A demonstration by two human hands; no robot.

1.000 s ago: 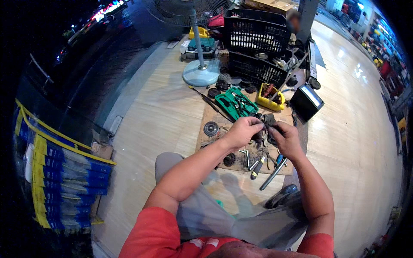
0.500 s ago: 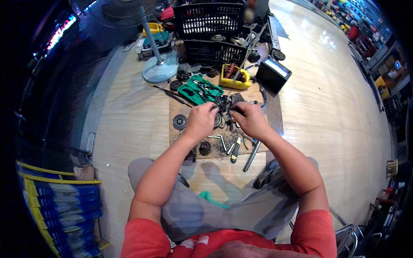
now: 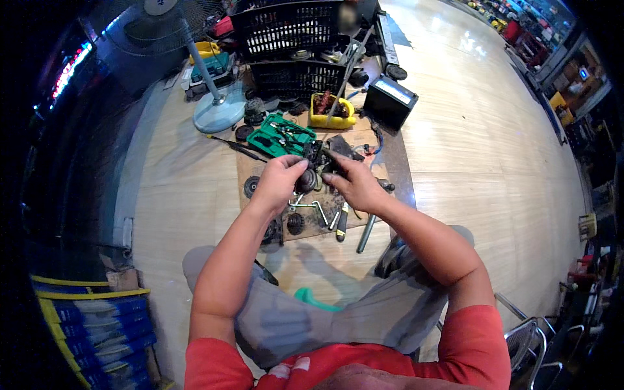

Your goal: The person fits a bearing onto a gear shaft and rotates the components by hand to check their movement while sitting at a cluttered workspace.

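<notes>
Between my two hands is a dark, greasy metal machine part (image 3: 315, 160), held low over a dirty cardboard sheet. My left hand (image 3: 281, 183) grips its left side, thumb and fingers closed together. From the right, my right hand (image 3: 355, 184) reaches it with index finger stretched along the top and thumb lower down. The fingers partly cover the part, so its exact kind is unclear. Just beyond lies an open green tool case (image 3: 281, 135) with dark tools. Closer to me are a bent metal wrench (image 3: 320, 211), a black-and-yellow utility knife (image 3: 342, 224) and a dark toothed gear (image 3: 296, 224).
A yellow container (image 3: 333, 120) of reddish-brown parts stands beyond the case, beside a black battery (image 3: 390, 104). Black crates (image 3: 289, 32) are stacked behind. The fan base (image 3: 220, 112) stands at the far left. A metal tube (image 3: 366, 234) lies near my right knee.
The view has shifted, so the scene sits further left. My right hand has spread from a pinch, its index finger now extended over the part. My left hand stays at the part.
</notes>
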